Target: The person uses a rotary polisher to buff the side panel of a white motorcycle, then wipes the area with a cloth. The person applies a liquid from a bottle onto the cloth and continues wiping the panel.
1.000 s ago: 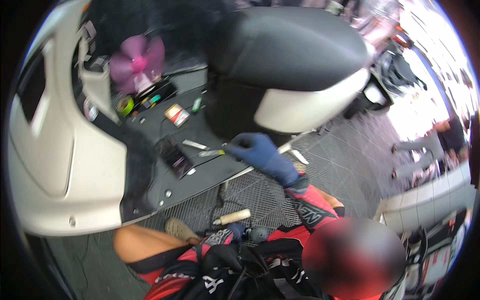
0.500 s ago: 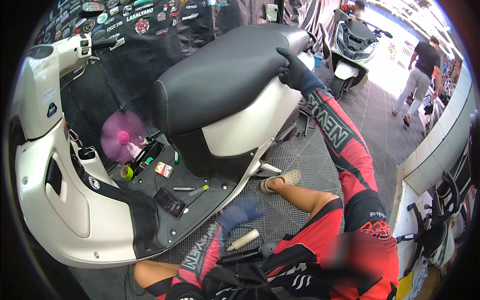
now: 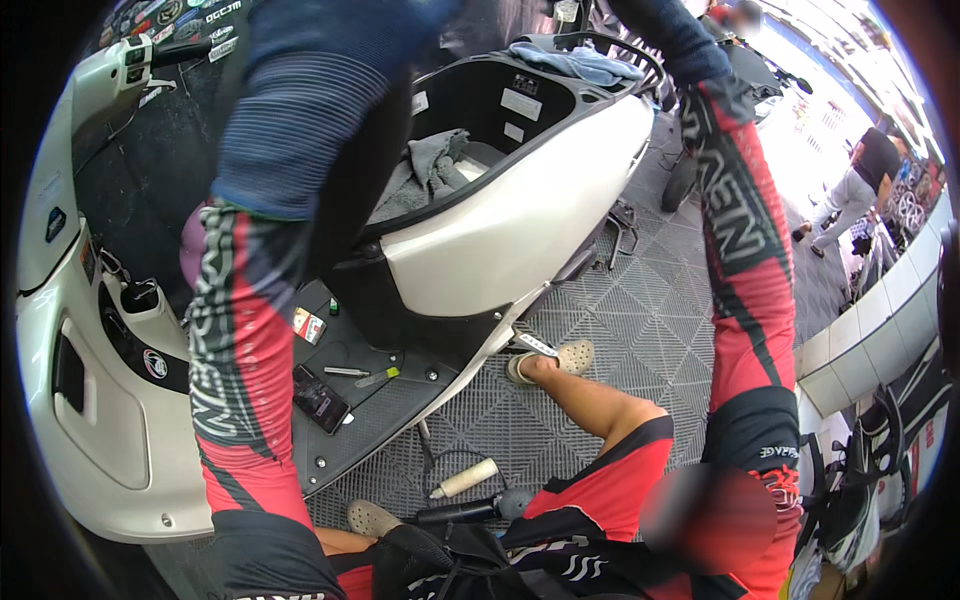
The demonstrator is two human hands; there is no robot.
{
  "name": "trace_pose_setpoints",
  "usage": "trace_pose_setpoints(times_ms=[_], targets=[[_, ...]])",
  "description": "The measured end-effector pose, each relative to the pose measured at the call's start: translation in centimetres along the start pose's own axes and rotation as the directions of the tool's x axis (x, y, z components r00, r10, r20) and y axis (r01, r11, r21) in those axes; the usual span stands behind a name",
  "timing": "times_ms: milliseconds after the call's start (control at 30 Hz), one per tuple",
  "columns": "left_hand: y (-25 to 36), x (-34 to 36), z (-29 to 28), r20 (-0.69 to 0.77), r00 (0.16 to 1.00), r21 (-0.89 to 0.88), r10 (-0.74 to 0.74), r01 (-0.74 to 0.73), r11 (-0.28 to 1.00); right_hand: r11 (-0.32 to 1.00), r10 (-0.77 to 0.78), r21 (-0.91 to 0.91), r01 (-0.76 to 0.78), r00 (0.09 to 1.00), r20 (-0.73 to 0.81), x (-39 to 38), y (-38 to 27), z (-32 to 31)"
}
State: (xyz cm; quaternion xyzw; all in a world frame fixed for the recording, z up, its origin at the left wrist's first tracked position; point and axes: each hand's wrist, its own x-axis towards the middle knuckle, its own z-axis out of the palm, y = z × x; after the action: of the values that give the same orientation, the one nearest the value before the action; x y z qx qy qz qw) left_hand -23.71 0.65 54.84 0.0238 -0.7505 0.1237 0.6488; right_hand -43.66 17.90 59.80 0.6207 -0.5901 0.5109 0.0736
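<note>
Both my gloved hands are raised along the top of the view: my left hand (image 3: 330, 55) very near the camera over the scooter's front half, my right hand (image 3: 670, 35) above its rear. Their fingers are cut off or hidden, so what they hold is unclear. The white scooter (image 3: 480, 260) has its under-seat compartment uncovered, with a grey cloth (image 3: 430, 170) inside and a blue cloth (image 3: 580, 62) on its rear edge. A black shape (image 3: 360, 170) beside my left glove may be part of the seat. A phone (image 3: 318, 398) and small items lie on the footboard.
A cream cylinder (image 3: 465, 478) and black tool (image 3: 460, 512) lie on the grey mat by my legs. Another scooter (image 3: 760, 75) stands behind, with a person beside it. A person in black (image 3: 865, 165) is at the right. Tiled ledge (image 3: 860, 340) and bags run along the right.
The seat has left the scooter's top, exposing the compartment. My left hand has risen from low by the footboard to the top of the view; my right hand has moved further up.
</note>
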Motion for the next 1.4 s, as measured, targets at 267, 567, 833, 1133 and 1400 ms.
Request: trace_pose_setpoints(times_ms=[267,567,833,1133,1400], targets=[[-8.4,-2.2,-2.9,-0.114,0.954,0.255,-0.277,0.297,0.92,0.568,0.306,-0.765,-0.303,0.941,-0.145,-2.5,29.8,-10.9],[-7.0,-2.7,-3.4,-0.243,0.968,-0.02,0.058,-0.064,0.998,0.571,0.132,-0.515,-0.639,0.692,-0.71,-2.0,27.8,-5.0],[-1.6,1.1,2.8,-0.257,0.963,0.056,0.086,-0.074,0.996,0.96,0.112,-0.049,-0.277,0.537,-0.836,-19.0,10.4,-4.1],[8.5,0.3,8.9,0.365,0.929,-0.043,0.061,-0.049,0.998,0.497,0.839,0.774,-0.392,0.445,-0.313,-39.6,5.6,2.3],[12.0,-2.3,14.9,0.579,0.78,-0.114,0.239,-0.213,0.97,0.435,0.833,0.598,-0.673,0.554,0.018,-48.1,14.7,9.7]])
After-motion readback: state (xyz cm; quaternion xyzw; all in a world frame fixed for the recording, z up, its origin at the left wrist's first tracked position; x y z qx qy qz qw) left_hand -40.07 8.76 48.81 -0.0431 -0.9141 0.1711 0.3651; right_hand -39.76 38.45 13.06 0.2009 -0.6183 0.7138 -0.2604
